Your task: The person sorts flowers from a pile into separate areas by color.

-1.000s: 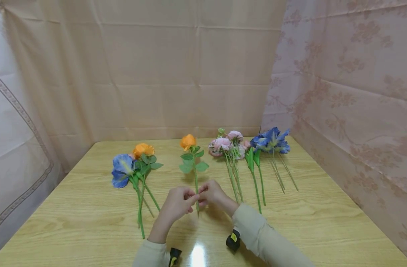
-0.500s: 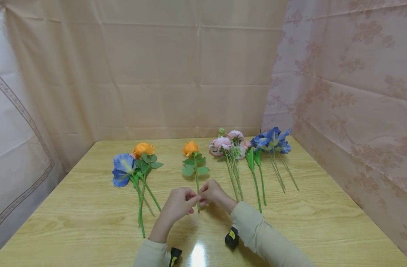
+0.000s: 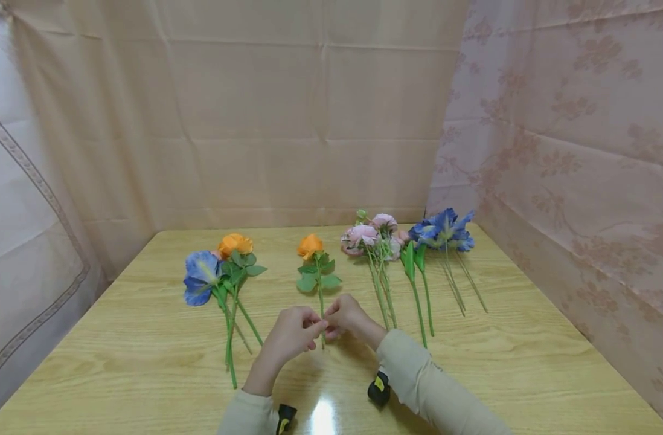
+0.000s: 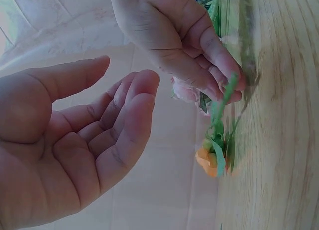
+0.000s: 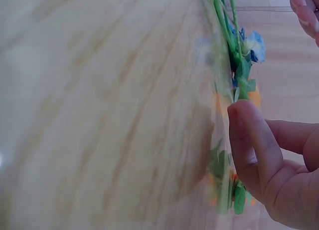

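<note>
A single orange rose with green leaves points away from me at mid-table. My right hand pinches its stem between thumb and fingertips, low near the cut end. The left hand overlaps the stem in the head view. In the left wrist view that same left hand is seen apart from the stem, fingers loosely bent, thumb raised, nothing between them. From the right wrist view, the right fingertips meet around the stem, and part of the left hand shows beyond.
To the left lies a bunch with a blue flower and another orange rose. At right rest pink flowers, two thick green stems with leaves, and blue flowers. Curtains hang behind the wooden table.
Over the first half second the orange rose's head came lower and slightly right, toward the tabletop. Since then the rose and both hands have hardly moved.
</note>
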`<state>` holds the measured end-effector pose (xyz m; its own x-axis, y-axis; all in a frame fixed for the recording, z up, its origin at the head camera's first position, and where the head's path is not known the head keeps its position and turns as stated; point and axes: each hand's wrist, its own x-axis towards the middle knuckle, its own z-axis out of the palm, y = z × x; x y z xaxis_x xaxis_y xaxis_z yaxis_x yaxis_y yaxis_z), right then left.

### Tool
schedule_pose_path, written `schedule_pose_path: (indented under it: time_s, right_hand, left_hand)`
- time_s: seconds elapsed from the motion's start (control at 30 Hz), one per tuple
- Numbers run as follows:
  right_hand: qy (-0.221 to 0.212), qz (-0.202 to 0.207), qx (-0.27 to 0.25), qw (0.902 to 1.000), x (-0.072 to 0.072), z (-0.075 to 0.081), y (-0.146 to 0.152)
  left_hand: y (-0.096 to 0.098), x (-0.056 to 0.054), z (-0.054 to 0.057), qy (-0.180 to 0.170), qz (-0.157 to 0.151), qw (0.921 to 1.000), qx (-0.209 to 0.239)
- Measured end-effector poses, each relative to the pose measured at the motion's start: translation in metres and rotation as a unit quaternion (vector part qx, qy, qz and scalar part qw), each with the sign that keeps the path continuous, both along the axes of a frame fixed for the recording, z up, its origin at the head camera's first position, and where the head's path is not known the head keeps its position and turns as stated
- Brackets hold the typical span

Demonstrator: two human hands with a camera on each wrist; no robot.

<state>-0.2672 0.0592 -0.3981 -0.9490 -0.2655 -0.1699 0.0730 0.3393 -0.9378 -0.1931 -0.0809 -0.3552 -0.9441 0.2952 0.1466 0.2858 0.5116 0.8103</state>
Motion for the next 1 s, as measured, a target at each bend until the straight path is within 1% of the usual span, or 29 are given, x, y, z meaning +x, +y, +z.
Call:
schedule_pose_path:
  time_s: [0.13,0.27,0.43,0.5,0.57,0.63,0.7,0.77,0.8,0.87,0.93,1.0]
  right_hand:
    - [-0.013,0.002,-0.014,0.9998,0.0,0.0,0.001]
    - [-0.014,0.006,-0.011,0.9998,0.0,0.002,0.003]
    - [-0.017,0.018,-0.021,0.9995,0.001,0.003,0.005]
    - [-0.018,0.025,-0.023,0.9993,0.002,0.003,0.005]
    - [-0.019,0.033,-0.026,0.9989,0.003,0.003,0.006]
    - [-0.017,0.042,-0.025,0.9986,0.005,0.003,0.006]
    - [-0.019,0.048,-0.025,0.9984,0.007,0.004,0.007]
    - [-0.017,0.052,-0.025,0.9982,0.009,0.005,0.007]
    - [-0.016,0.054,-0.023,0.9981,0.01,0.006,0.008]
    - [-0.013,0.057,-0.023,0.998,0.012,0.007,0.009]
    - [-0.007,0.061,-0.022,0.9979,0.013,0.007,0.01]
    - [-0.005,0.064,-0.022,0.9977,0.014,0.007,0.011]
  left_hand:
    - [0.0,0.0,0.0,-0.004,-0.001,1.0,0.002]
    - [0.0,-0.001,-0.001,-0.005,-0.001,1.0,-0.005]
    - [0.0,-0.002,-0.002,-0.005,-0.003,0.9998,-0.017]
    - [-0.001,-0.002,-0.002,-0.002,-0.003,0.9998,-0.019]
    - [-0.004,-0.002,-0.002,0.007,0.005,0.9996,-0.025]
    - [-0.008,-0.003,-0.002,0.018,0.026,0.9988,-0.036]
    - [-0.015,-0.005,-0.002,0.033,0.066,0.9955,-0.06]
    - [-0.025,-0.007,0.0,0.05,0.117,0.9875,-0.093]
    - [-0.031,-0.008,0.001,0.051,0.142,0.9827,-0.107]
    - [-0.046,-0.011,0.003,0.06,0.186,0.9709,-0.139]
    - [-0.062,-0.015,0.005,0.051,0.217,0.9617,-0.16]
    - [-0.077,-0.019,0.005,0.033,0.233,0.9565,-0.173]
